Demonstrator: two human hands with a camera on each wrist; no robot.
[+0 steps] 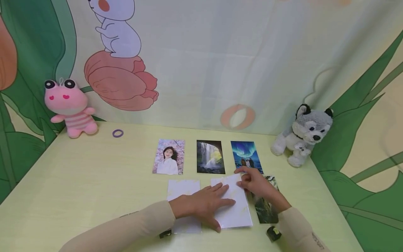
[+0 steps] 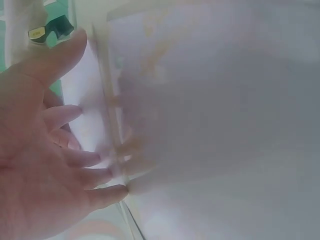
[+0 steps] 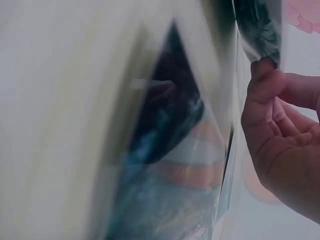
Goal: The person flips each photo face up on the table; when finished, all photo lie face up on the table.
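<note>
Two white-backed photo prints lie face down side by side near the front of the table. My left hand (image 1: 203,205) spreads its fingers over the right-hand print (image 1: 236,217); its forearm crosses the other print (image 1: 184,189). With thumb and finger, my right hand (image 1: 259,183) pinches the upper right corner of the right-hand print. In the right wrist view, the pinched corner (image 3: 260,27) shows a dark green picture on its glossy side. Partly under my right forearm lies a dark green photo (image 1: 266,210), face up.
Behind the hands stand a portrait photo (image 1: 169,157), a waterfall photo (image 1: 210,157) and an aurora photo (image 1: 247,155) in a row. A pink plush frog (image 1: 72,108), a purple ring (image 1: 118,133) and a plush husky (image 1: 305,133) sit farther back. A small black object (image 1: 273,233) lies near the right wrist.
</note>
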